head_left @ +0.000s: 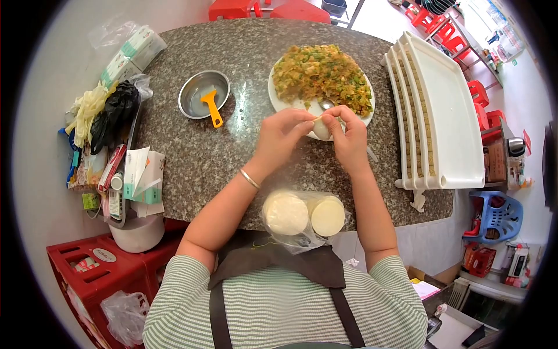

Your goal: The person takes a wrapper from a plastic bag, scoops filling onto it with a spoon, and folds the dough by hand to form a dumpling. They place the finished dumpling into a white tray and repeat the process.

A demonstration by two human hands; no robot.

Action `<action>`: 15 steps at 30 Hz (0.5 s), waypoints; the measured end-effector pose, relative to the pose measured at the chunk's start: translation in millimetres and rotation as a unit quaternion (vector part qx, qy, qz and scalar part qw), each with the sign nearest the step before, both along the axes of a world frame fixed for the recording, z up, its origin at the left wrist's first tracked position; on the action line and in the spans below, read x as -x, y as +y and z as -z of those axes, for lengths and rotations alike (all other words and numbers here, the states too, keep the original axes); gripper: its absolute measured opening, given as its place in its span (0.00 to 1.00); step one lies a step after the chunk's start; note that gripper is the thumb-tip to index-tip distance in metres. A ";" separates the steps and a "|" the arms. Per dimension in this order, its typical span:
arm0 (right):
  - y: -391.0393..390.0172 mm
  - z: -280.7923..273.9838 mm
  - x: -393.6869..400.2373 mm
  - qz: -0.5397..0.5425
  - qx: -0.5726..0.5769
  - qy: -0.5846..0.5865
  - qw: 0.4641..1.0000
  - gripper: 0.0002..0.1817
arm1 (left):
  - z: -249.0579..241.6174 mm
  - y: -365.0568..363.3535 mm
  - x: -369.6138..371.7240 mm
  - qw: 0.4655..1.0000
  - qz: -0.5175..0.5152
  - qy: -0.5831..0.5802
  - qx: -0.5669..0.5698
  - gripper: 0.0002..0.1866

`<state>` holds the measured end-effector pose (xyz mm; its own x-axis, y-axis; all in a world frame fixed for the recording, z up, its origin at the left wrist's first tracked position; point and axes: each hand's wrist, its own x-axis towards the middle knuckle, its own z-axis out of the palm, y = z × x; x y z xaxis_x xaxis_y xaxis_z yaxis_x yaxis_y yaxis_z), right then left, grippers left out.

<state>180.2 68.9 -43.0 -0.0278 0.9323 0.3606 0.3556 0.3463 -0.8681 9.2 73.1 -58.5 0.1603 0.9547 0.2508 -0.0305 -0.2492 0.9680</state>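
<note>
My left hand [285,135] and my right hand [347,136] meet over the near edge of a white plate, their fingers pinching a pale dumpling [321,130] between them. Chopped orange and green filling [319,72] is heaped on the plate [280,103]. The bowl of a metal spoon [326,104] rests at the filling's near side, partly hidden by my fingers. Close to my body, two stacks of round dumpling wrappers [286,214] lie in a clear plastic bag [308,239] at the table edge.
A metal bowl [187,104] with a yellow-handled scraper [213,108] stands left on the speckled stone table [244,157]. Stacked white trays [450,116] holding rows of pale pieces occupy the right side. Boxes [152,174] and plastic bags [116,116] crowd the left edge.
</note>
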 end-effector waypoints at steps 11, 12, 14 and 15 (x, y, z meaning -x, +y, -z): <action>0.7 -2.0 -3.1 -0.036 0.036 -0.037 0.998 0.07 | 0.7 -1.5 -0.3 0.999 0.022 -0.028 -0.012 0.06; 0.2 -0.6 -0.9 -0.020 0.033 -0.026 0.999 0.07 | 0.9 -1.6 -0.9 0.999 0.016 -0.033 0.005 0.06; -1.5 -4.8 1.7 -0.027 0.017 -0.038 0.999 0.07 | 0.7 -1.2 -0.5 0.999 0.010 -0.039 0.022 0.05; -1.9 -6.3 2.4 -0.035 0.002 -0.051 0.998 0.06 | 0.6 -0.8 0.9 0.999 0.012 -0.021 0.026 0.06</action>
<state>177.8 67.0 -36.7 -0.1285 0.9283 0.3489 0.4169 0.3697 -0.8304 8.3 72.2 -59.2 0.1733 0.9626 0.2083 -0.0757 -0.1979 0.9773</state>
